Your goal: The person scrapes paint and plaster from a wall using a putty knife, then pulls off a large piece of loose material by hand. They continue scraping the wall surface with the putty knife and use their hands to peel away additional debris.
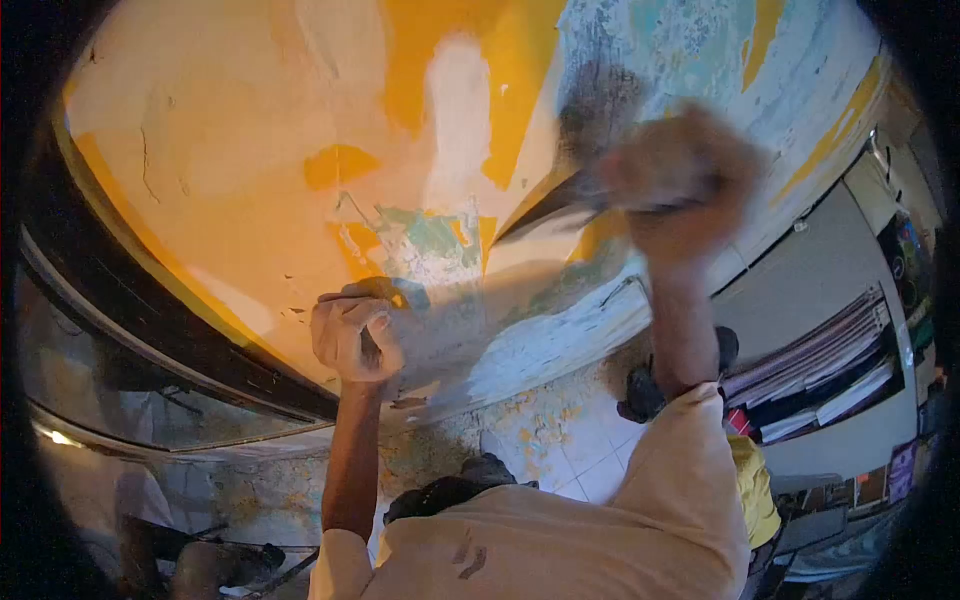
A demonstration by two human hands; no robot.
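Observation:
My right hand [685, 180], smeared by motion, is closed around a dark pointed scraper [550, 208], whose blade points left close to the wall [240, 180]. Behind the blade, the wall shows peeling orange, cream and pale blue paint. My left hand [357, 335] is raised beside the lower wall with its fingers curled inward; its palm side faces me and nothing shows in it. Between the hands lies a patch of exposed greenish-white surface [430, 240].
Paint flakes are scattered on the tiled floor [590, 430] below. Shelves with stacked folded cloths [820, 370] stand at the right. A dark-framed glass panel [170, 320] runs along the lower left. A yellow cloth [755, 490] shows beside my right side.

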